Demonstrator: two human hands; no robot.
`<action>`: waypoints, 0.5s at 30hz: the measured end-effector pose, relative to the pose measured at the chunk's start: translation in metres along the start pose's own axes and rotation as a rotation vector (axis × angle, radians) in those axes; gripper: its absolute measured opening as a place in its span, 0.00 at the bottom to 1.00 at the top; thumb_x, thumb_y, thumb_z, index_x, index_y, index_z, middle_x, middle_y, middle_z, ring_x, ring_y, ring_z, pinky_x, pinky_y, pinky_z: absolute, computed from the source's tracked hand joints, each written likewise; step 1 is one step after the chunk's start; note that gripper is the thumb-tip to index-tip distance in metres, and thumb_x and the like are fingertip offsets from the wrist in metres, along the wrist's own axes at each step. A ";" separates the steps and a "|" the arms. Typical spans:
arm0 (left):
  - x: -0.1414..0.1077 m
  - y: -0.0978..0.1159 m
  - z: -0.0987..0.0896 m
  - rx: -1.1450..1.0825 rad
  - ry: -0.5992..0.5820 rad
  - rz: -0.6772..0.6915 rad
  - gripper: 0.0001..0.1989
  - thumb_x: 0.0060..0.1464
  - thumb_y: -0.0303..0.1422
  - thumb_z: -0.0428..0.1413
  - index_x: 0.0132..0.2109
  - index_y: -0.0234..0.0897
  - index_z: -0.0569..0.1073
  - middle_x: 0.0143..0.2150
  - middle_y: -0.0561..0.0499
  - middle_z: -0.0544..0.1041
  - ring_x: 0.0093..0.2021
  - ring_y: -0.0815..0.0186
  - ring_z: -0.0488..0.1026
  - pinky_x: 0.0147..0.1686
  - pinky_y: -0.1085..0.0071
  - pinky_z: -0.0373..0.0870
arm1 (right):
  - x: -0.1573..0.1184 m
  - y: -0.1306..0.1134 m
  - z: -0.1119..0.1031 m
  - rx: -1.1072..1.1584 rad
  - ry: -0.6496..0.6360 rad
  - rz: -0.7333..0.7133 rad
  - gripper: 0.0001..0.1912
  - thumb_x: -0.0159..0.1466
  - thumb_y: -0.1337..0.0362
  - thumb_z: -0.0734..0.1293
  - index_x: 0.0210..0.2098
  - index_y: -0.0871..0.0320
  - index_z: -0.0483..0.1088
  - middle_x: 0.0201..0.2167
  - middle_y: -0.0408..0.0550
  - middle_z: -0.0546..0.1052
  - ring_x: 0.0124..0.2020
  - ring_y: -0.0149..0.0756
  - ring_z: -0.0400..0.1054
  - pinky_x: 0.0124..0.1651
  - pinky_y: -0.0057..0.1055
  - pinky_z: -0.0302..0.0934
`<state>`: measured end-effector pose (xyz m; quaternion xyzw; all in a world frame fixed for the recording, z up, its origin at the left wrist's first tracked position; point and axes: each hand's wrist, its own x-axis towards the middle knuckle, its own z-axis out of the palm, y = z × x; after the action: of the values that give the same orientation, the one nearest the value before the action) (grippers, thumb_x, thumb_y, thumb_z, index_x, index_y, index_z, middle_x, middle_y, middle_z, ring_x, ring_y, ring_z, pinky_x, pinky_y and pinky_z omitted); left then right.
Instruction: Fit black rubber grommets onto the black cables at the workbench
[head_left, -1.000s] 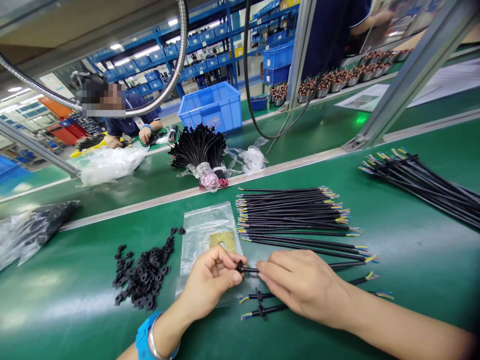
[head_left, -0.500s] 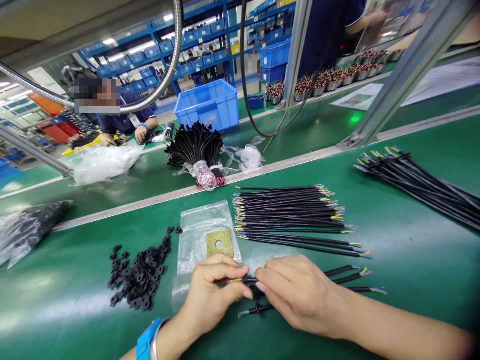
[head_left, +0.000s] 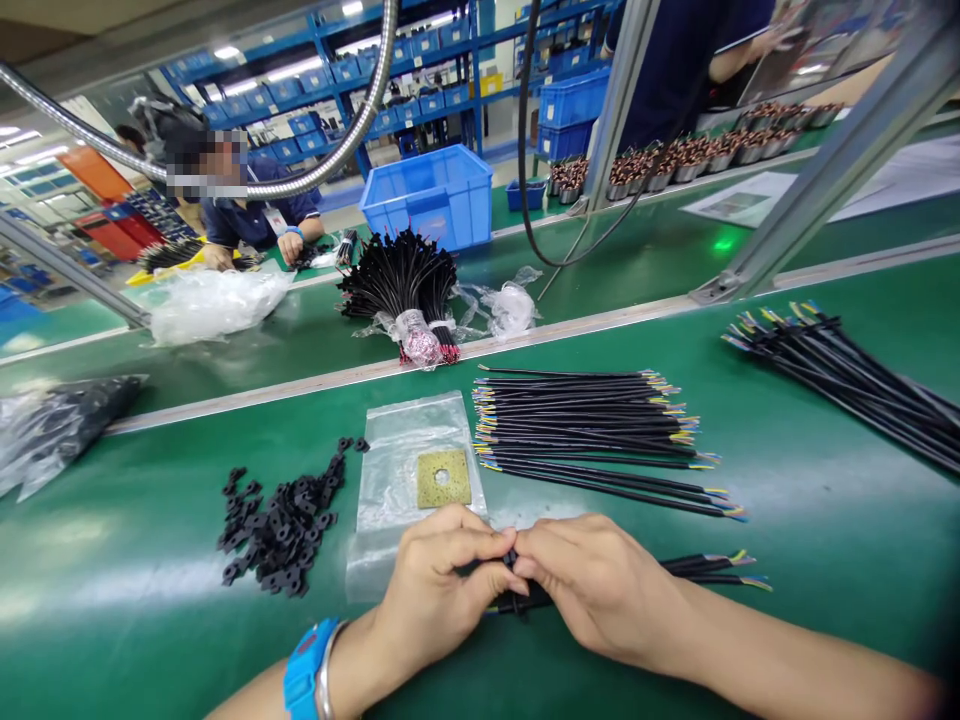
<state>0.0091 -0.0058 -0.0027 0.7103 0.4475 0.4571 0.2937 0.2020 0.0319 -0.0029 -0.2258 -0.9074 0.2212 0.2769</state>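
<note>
Left hand (head_left: pixel 457 570) and right hand (head_left: pixel 600 580), nearly meeting, pinch a mostly hidden black piece (head_left: pixel 511 557); green counter (head_left: pixel 150 630) spreads nearer, a metal rail (head_left: pixel 600 323) bordering it beyond them.

No text readable; markings on badge (head_left: pixel 275 219), paper sheet (head_left: pixel 739 201) too blurred.

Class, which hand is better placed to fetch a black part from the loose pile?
Probably the left hand: the loose pile lies nearer, on that side; the right hand sits farther off. Both hands are pinching now.
</note>
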 end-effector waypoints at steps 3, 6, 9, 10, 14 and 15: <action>0.015 -0.005 -0.016 0.079 -0.172 -0.044 0.16 0.46 0.35 0.67 0.45 0.42 0.80 0.36 0.48 0.81 0.35 0.64 0.78 0.36 0.69 0.76 | 0.001 0.006 -0.002 -0.086 -0.057 0.032 0.14 0.69 0.70 0.53 0.31 0.58 0.66 0.24 0.43 0.69 0.23 0.30 0.60 0.28 0.29 0.52; 0.031 -0.025 -0.053 0.314 -0.132 -0.125 0.18 0.48 0.41 0.65 0.46 0.42 0.79 0.47 0.46 0.80 0.47 0.58 0.76 0.50 0.58 0.72 | 0.001 0.014 -0.002 -0.221 -0.175 0.095 0.11 0.69 0.68 0.57 0.33 0.58 0.68 0.27 0.45 0.71 0.28 0.33 0.64 0.31 0.30 0.54; 0.034 -0.059 -0.095 0.688 0.041 -0.197 0.18 0.58 0.41 0.54 0.51 0.38 0.76 0.54 0.41 0.75 0.56 0.54 0.70 0.57 0.52 0.64 | -0.001 0.019 0.002 -0.278 -0.243 0.096 0.08 0.67 0.67 0.61 0.33 0.59 0.70 0.30 0.47 0.72 0.32 0.37 0.64 0.34 0.32 0.57; 0.033 -0.070 -0.106 0.824 0.061 -0.219 0.20 0.59 0.40 0.53 0.54 0.37 0.73 0.58 0.39 0.72 0.59 0.51 0.67 0.58 0.50 0.62 | -0.002 0.019 0.003 -0.279 -0.243 0.087 0.08 0.67 0.67 0.61 0.33 0.59 0.70 0.30 0.47 0.72 0.33 0.38 0.64 0.36 0.33 0.57; 0.026 -0.096 -0.128 1.101 -0.002 -0.333 0.20 0.59 0.36 0.50 0.55 0.34 0.72 0.55 0.36 0.73 0.56 0.47 0.68 0.54 0.50 0.65 | -0.003 0.015 0.002 -0.221 -0.268 0.085 0.09 0.66 0.71 0.59 0.38 0.59 0.71 0.31 0.48 0.72 0.33 0.39 0.63 0.37 0.34 0.58; 0.025 -0.098 -0.128 1.102 -0.021 -0.347 0.19 0.59 0.36 0.49 0.53 0.34 0.74 0.52 0.37 0.75 0.52 0.49 0.71 0.52 0.52 0.67 | -0.003 0.013 0.001 -0.195 -0.292 0.087 0.10 0.66 0.72 0.59 0.38 0.59 0.71 0.31 0.47 0.71 0.33 0.38 0.63 0.36 0.33 0.58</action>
<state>-0.1392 0.0597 -0.0214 0.6792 0.7265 0.0946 -0.0448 0.2074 0.0404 -0.0112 -0.2562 -0.9445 0.1741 0.1093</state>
